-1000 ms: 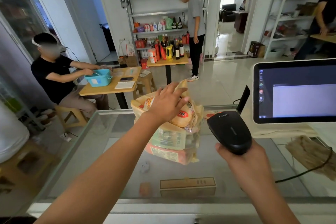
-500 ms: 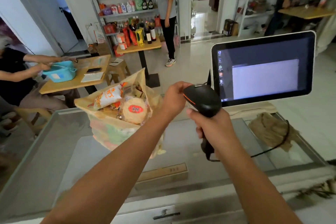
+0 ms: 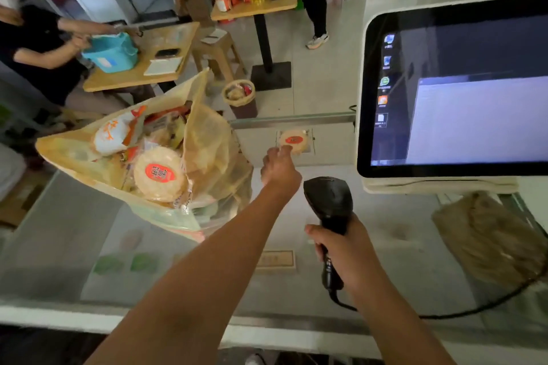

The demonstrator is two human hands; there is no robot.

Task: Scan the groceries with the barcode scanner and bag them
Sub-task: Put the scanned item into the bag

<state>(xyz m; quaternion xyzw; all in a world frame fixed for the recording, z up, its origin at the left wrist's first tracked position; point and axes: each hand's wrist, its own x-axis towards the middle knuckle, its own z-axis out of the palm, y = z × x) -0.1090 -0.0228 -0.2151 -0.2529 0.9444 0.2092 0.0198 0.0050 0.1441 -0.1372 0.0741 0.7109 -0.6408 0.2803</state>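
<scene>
A thin yellowish plastic bag [image 3: 213,139] stands on the glass counter [image 3: 89,234], filled with snack packets; a round rice cracker pack with a red label [image 3: 158,173] lies on top. A second, smaller round cracker pack [image 3: 294,141] lies on the counter's far side. My left hand [image 3: 280,170] reaches over to it, fingertips touching its near edge, and I cannot tell whether it grips. My right hand [image 3: 341,246] is shut on the handle of the black barcode scanner [image 3: 329,201], whose head points forward, just right of my left wrist.
A white-framed register screen [image 3: 456,86] stands at the right. A crumpled brown bag [image 3: 486,234] lies below it, with the scanner cable [image 3: 444,315] running past. Beyond the counter are a bin, wooden tables, a seated person and a standing person.
The view tilted down. My left hand left the bag and reached forward to the small cracker pack. The scanner dropped lower and nearer to me.
</scene>
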